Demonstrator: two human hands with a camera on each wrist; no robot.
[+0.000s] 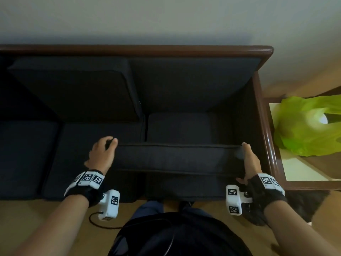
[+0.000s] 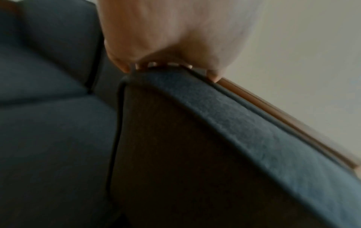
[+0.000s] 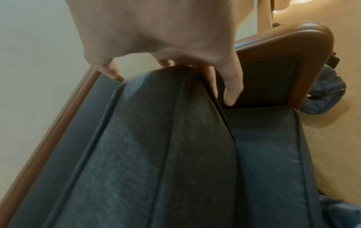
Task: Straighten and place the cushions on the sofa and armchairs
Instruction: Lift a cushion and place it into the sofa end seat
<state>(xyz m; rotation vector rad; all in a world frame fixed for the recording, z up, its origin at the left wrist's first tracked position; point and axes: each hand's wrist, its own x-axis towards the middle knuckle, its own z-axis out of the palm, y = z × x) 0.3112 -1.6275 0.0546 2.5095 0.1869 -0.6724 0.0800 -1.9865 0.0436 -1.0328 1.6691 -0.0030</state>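
Observation:
A dark blue back cushion (image 1: 177, 157) stands on its long edge across the front of the sofa's right seat cushion (image 1: 180, 126). My left hand (image 1: 108, 145) grips its left end with curled fingers (image 2: 140, 64). At the other end my right hand (image 1: 246, 161) holds it, fingers (image 3: 232, 92) wrapped over the corner of the cushion (image 3: 166, 138). Behind it the right part of the sofa's backrest (image 1: 193, 82) is bare. Another back cushion (image 1: 77, 89) leans in place over the middle seat.
The sofa's wooden armrest (image 1: 265, 126) runs close to my right hand. Beyond it a side table (image 1: 302, 170) carries a green plastic bag (image 1: 306, 126). A wall rises behind the sofa's wooden top rail (image 1: 147, 50). Tan floor lies under my feet.

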